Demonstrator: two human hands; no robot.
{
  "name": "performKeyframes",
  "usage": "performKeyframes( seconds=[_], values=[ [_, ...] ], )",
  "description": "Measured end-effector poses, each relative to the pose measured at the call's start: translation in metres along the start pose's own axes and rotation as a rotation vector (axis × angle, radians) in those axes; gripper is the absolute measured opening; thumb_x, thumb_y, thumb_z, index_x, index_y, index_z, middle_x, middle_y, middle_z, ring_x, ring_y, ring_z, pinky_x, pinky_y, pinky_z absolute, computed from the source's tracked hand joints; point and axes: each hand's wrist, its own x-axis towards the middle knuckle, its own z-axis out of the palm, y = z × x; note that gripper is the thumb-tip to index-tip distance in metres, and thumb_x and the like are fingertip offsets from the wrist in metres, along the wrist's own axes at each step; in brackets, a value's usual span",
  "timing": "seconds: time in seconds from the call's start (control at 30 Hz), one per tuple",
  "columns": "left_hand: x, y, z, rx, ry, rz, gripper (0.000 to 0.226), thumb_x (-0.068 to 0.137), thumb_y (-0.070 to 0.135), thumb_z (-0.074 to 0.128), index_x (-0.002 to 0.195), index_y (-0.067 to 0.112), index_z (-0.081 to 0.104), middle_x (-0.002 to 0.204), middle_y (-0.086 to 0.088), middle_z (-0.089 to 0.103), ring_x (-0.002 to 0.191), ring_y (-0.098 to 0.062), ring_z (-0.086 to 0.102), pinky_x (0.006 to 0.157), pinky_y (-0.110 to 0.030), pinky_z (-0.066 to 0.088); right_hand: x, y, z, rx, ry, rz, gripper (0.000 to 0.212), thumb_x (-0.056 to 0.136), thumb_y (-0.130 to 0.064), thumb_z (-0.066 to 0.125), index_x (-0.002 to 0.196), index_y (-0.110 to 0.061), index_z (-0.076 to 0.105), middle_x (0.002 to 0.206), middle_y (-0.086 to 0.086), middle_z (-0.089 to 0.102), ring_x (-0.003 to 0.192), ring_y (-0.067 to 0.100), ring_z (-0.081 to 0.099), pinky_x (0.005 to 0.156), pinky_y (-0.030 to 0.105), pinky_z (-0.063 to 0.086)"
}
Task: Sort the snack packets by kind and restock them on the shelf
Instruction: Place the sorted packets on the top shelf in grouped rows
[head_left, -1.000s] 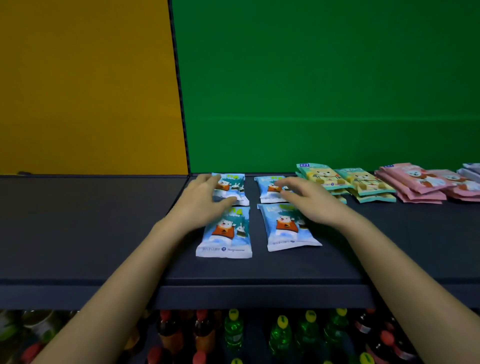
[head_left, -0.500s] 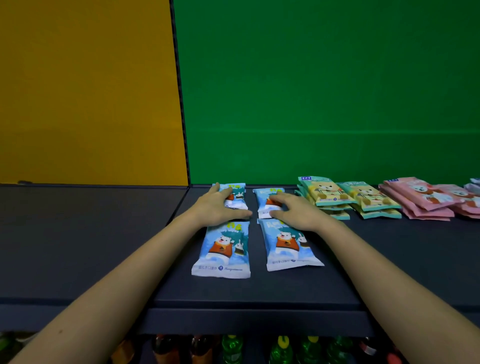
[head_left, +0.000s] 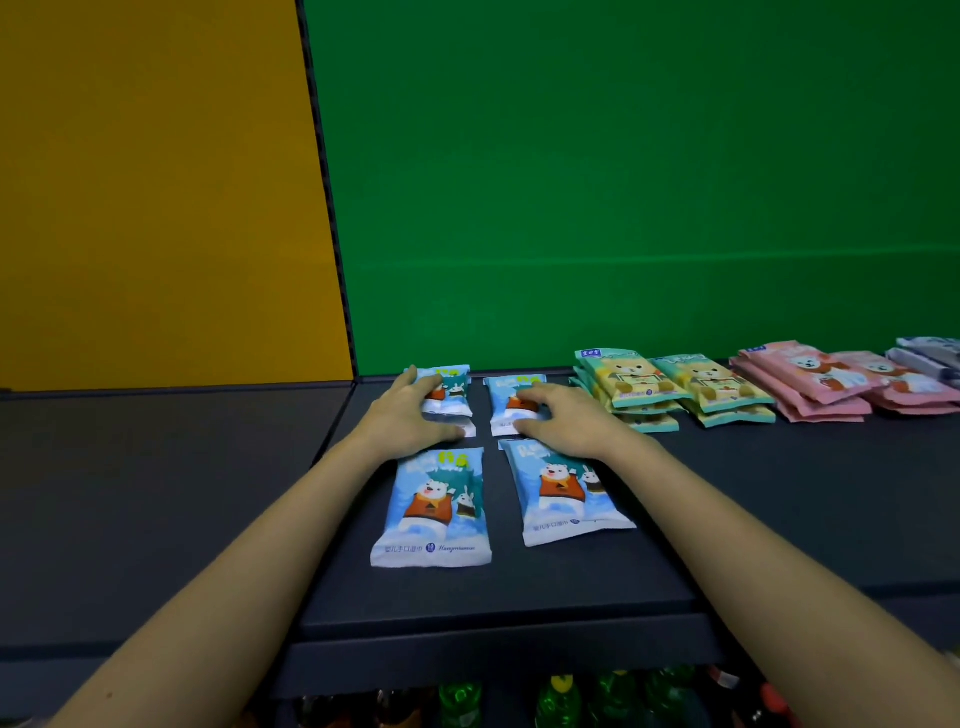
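Four blue bear-print packets lie in two rows on the dark shelf (head_left: 779, 499). My left hand (head_left: 410, 418) lies over the rear left blue packet (head_left: 452, 387), fingers on its top and thumb at its near edge. My right hand (head_left: 569, 421) holds the rear right blue packet (head_left: 506, 402) the same way. The front left blue packet (head_left: 434, 509) and the front right blue packet (head_left: 563, 493) lie flat and untouched just below my wrists. Both rear packets sit close to the green back wall.
To the right lie stacks of green-and-yellow bear packets (head_left: 670, 384), then pink packets (head_left: 810, 376), then pale packets (head_left: 930, 356) at the frame edge. The left shelf section (head_left: 156, 493) holds nothing. Bottles (head_left: 558, 701) stand below the shelf's front edge.
Both hands have slid back from the front packets onto the rear pair, so the front pair is now fully uncovered. The view has shifted closer to the shelf.
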Motion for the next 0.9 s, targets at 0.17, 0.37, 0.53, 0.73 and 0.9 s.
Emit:
performKeyframes(
  seconds=[0.17, 0.37, 0.53, 0.73, 0.9],
  values=[
    [-0.012, 0.014, -0.025, 0.075, 0.115, 0.031, 0.077, 0.079, 0.045, 0.067, 0.143, 0.016, 0.035, 0.155, -0.012, 0.023, 0.142, -0.028, 0.023, 0.115, -0.041, 0.023, -0.027, 0.002, -0.03, 0.009, 0.064, -0.101, 0.038, 0.098, -0.021, 0.043, 0.135, -0.016, 0.047, 0.143, 0.003, 0.045, 0.131, 0.02, 0.041, 0.106, 0.029, 0.031],
    [-0.015, 0.084, -0.03, -0.008, 0.323, 0.176, 0.022, 0.086, 0.03, 0.061, 0.102, 0.017, 0.068, 0.113, -0.003, 0.068, 0.103, -0.028, 0.06, 0.091, -0.037, 0.049, -0.057, 0.063, -0.083, -0.009, 0.292, 0.092, 0.033, 0.093, -0.012, 0.045, 0.124, -0.015, 0.059, 0.13, 0.003, 0.059, 0.121, 0.02, 0.052, 0.098, 0.026, 0.036],
    [0.012, 0.154, 0.016, 0.165, 0.119, 0.183, 0.035, 0.088, 0.036, 0.056, 0.108, 0.01, 0.065, 0.111, -0.012, 0.066, 0.099, -0.032, 0.06, 0.084, -0.033, 0.047, -0.048, 0.13, -0.092, -0.103, 0.226, 0.287, 0.043, 0.093, -0.029, 0.047, 0.132, -0.01, 0.049, 0.139, 0.011, 0.05, 0.127, 0.027, 0.046, 0.101, 0.033, 0.036],
    [0.044, 0.204, 0.048, 0.26, 0.008, -0.031, 0.056, 0.086, 0.054, 0.051, 0.098, 0.001, 0.062, 0.109, -0.02, 0.062, 0.094, -0.035, 0.056, 0.073, -0.032, 0.041, -0.03, 0.163, -0.083, -0.2, 0.155, 0.305, 0.067, 0.087, -0.061, 0.042, 0.124, -0.005, 0.051, 0.131, 0.017, 0.053, 0.121, 0.031, 0.047, 0.093, 0.035, 0.04],
    [0.055, 0.231, 0.066, 0.279, 0.001, -0.205, 0.076, 0.079, 0.071, 0.046, 0.118, 0.007, 0.059, 0.127, -0.014, 0.057, 0.114, -0.032, 0.054, 0.082, -0.031, 0.044, -0.018, 0.164, -0.086, -0.246, 0.084, 0.337, 0.089, 0.081, -0.069, 0.043, 0.138, -0.002, 0.034, 0.142, 0.021, 0.037, 0.134, 0.034, 0.032, 0.108, 0.039, 0.028]
  ],
)
